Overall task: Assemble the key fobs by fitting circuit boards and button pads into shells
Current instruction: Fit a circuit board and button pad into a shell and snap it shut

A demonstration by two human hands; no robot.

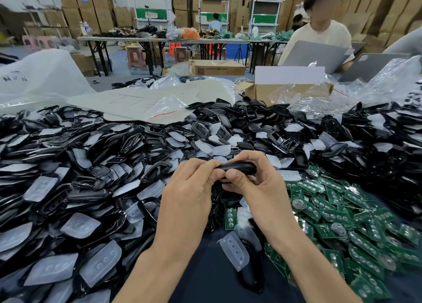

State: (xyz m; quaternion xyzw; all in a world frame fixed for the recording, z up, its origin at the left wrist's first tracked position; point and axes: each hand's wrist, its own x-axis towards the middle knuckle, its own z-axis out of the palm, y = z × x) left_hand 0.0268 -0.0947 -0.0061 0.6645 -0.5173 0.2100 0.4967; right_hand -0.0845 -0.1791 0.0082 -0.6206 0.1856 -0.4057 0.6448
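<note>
Head view: black shell [239, 167] held at centre, long axis 9-to-3. L hand [194, 184] pinched 9 o'clock end, R hand [258, 188] gripped 3 o'clock end. Circuit boards [331, 211] lay 4 o'clock, nearer R hand.

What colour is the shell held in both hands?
Glossy black. The shell shows best in the head view.

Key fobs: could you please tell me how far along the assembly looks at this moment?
Done: no finished fobs can be told apart from the loose parts. In hand: the left hand and right hand both grip one black shell between them. Left: probably nearly everything, judging by the heaps of loose shells, clear button pads and green circuit boards around the hands.
</note>
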